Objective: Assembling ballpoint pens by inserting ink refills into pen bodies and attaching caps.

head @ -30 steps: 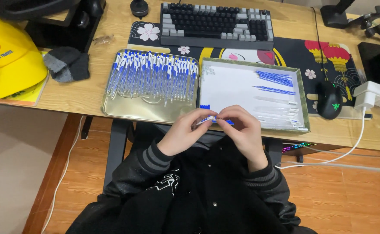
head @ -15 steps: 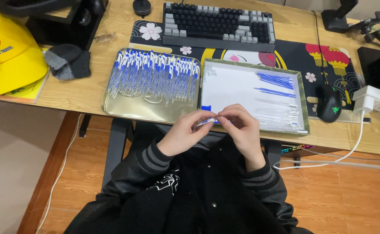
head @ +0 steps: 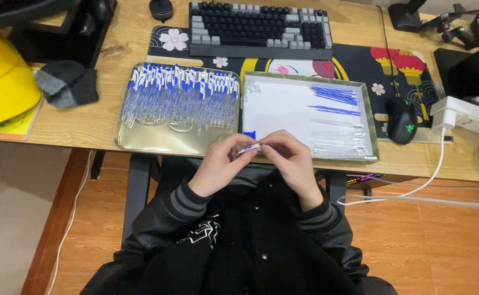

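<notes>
Currently, both hands meet just in front of the near edge of the white tray [head: 283, 104], a shallow rectangular tray with a patterned green rim. The left hand [head: 220, 164] and the right hand [head: 291, 158] each pinch one end of a slim white-and-blue plastic pen [head: 250, 148] with thumb and fingertips, holding it roughly level between them. Fingers are curled and closed on the pen, not spread.

Inside the white tray lie thin blue refills [head: 335, 95] toward its far right corner, and clear plastic tubes [head: 338, 136] nearer the hands. Immediately left of the white tray sits a gold metal tray [head: 141, 143] with a glossy surface, packed with a row of finished pens [head: 179, 95]. Beyond the white tray are a patterned desk mat [head: 354, 63] and a dark keyboard [head: 258, 27]; to its right, a black mouse [head: 401, 120]. Far left of the gold tray rests a smooth yellow hard hat [head: 4, 87] and a grey knitted glove [head: 67, 82]. All stand on a wooden desk [head: 86, 123].
</notes>
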